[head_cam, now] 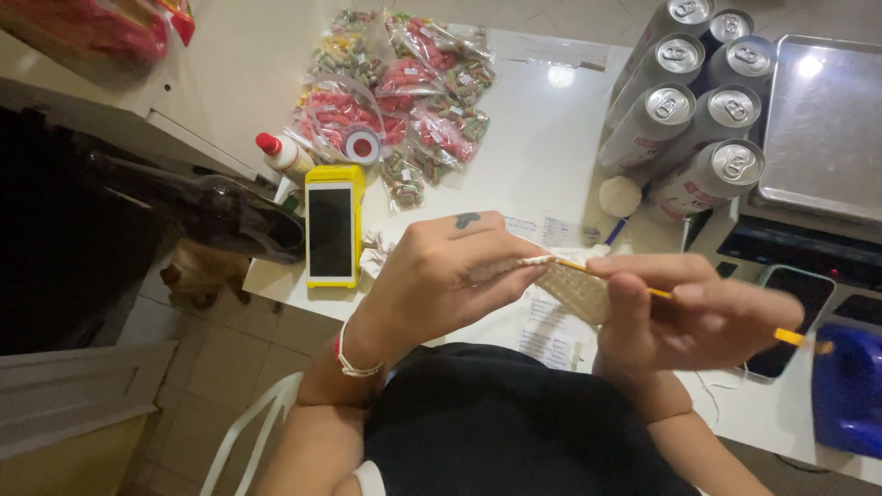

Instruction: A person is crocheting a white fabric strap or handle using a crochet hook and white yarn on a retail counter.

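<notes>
1. The left hand (441,276) is clenched on the near edge of a small cream crocheted piece (574,289), its fingers curled over the fabric and thumb side pressing it.
2. The right hand (689,317) grasps a thin yellow crochet hook (788,336); the fingers close round its shaft, and the far end sticks out past the hand to the right, while the tip end runs along the top edge of the crocheted piece.
3. The crocheted piece hangs between the two hands, touching both, held above the white table (542,138) and over the person's dark-clothed lap.
4. A thin white thread (712,395) trails on the table just below the right hand.
5. Just under the grip lies a printed sheet of paper (551,335).
6. Left of the left hand, near it, a yellow handheld terminal (333,230) with a dark screen lies flat; beyond that stands a small white bottle with a red cap (285,154).
7. Farther out from the grip, clear bags of coloured sweets (395,92) are heaped.
8. Beyond the right hand lie several silver drink cans (698,110) on their sides, next to a metal tray (822,124).
9. A blue plastic object (845,390) sits just right of the hook's end.
10. A white and red cord bracelet (349,358) circles the left wrist.
</notes>
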